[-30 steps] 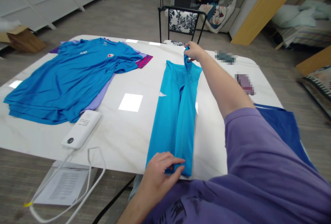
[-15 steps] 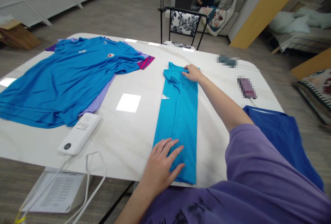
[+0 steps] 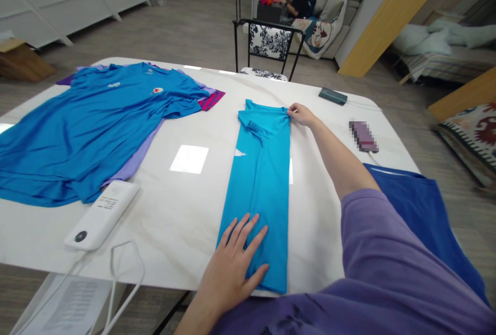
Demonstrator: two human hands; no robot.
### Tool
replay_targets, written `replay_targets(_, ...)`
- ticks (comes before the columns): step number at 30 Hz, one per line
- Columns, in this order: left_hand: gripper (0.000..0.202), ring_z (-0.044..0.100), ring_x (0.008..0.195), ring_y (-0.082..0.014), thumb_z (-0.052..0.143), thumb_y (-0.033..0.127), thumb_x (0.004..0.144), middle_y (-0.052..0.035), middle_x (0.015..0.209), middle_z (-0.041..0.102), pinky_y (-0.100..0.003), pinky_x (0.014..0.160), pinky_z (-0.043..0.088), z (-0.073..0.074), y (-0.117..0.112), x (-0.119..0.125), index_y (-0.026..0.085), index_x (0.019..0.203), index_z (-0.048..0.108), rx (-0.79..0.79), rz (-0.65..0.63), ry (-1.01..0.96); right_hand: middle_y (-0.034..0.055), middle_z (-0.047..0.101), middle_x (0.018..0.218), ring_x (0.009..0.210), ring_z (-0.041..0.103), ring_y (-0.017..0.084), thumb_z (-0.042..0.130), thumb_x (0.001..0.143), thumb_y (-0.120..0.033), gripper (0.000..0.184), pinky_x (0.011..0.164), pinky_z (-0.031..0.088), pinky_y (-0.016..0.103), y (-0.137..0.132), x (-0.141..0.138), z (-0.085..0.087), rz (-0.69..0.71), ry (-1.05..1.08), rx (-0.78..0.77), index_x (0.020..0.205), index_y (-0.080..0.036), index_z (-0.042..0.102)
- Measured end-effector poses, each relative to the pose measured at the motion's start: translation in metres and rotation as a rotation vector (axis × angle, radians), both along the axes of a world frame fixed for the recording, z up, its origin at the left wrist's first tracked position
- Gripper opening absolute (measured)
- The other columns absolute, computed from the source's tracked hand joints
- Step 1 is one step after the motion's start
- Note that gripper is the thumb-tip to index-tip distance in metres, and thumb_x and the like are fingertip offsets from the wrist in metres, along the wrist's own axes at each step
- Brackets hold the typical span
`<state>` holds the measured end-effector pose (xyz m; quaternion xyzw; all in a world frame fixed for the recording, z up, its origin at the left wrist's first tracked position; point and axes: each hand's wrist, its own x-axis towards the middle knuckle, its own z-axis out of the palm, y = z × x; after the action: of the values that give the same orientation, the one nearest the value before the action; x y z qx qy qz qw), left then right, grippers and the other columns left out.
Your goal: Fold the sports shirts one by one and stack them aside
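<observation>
The right hand [image 3: 304, 116] had laid the sleeve [image 3: 267, 124] down and shifted to pinch the far corner of the turquoise shirt [image 3: 273, 185], now a neater strip under and beyond the spread left hand [image 3: 234, 258].

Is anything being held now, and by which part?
The right hand pinches the folded turquoise garment at its far right corner; the left hand only lies spread on its near end.

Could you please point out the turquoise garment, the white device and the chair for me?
Turquoise garment [image 3: 271, 185]: head view, on the flat middle of its folded body.
White device [image 3: 104, 213]: head view, on the middle of its upper face.
Chair [image 3: 269, 42]: head view, on its patterned backrest.
</observation>
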<state>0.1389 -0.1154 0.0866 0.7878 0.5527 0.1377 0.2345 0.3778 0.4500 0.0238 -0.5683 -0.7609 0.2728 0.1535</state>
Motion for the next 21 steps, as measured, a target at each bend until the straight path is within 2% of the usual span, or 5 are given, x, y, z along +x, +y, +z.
replay_targets(4,0.090,0.033,0.179,-0.0360,0.067,0.050,0.108,0.0017,0.194,0.024,-0.065,0.143,0.042,-0.002,0.001,0.000,0.044,0.187,0.027,-0.023,-0.012,0.031,0.0016,0.069,0.084,0.086,0.068,0.023,0.076,0.094,-0.034,0.018,0.099,0.062,0.045,0.020,0.012,-0.002,-0.089,0.095,-0.003,0.096,-0.020,0.065)
replay_targets(8,0.089,0.032,0.179,-0.0367,0.067,0.053,0.107,0.0027,0.194,0.023,-0.066,0.143,0.042,-0.003,0.001,0.000,0.045,0.186,0.029,-0.051,-0.011,0.039,0.0099,0.073,0.102,0.107,0.068,0.029,0.074,0.097,-0.041,0.022,0.115,0.057,0.055,0.019,0.013,-0.001,-0.103,0.057,0.153,0.102,-0.021,0.068)
replay_targets(11,0.084,0.033,0.179,-0.0362,0.065,0.055,0.109,0.0042,0.194,0.022,-0.065,0.144,0.042,-0.002,0.001,0.000,0.045,0.186,0.031,-0.056,0.004,0.014,0.0169,0.072,0.127,0.127,0.063,0.036,0.073,0.101,-0.058,0.041,0.127,0.048,0.060,-0.010,-0.007,0.005,0.032,0.003,0.299,0.116,-0.020,0.074)
replay_targets(14,0.084,0.035,0.178,-0.0378,0.067,0.052,0.108,0.0019,0.194,0.025,-0.066,0.143,0.042,-0.001,0.002,0.000,0.044,0.185,0.034,-0.047,0.006,-0.005,0.0172,0.072,0.135,0.130,0.063,0.039,0.078,0.097,-0.068,0.054,0.124,0.048,0.059,-0.053,-0.041,0.008,0.277,-0.100,0.224,0.121,-0.020,0.079)
replay_targets(21,0.079,0.033,0.179,-0.0362,0.064,0.052,0.109,0.0005,0.193,0.029,-0.066,0.145,0.039,0.004,-0.004,0.002,0.043,0.183,0.039,0.012,-0.004,0.024,0.0109,0.080,0.120,0.114,0.072,0.031,0.068,0.103,-0.040,0.031,0.109,0.051,0.045,-0.122,-0.091,0.017,0.510,-0.193,0.191,0.126,-0.021,0.079)
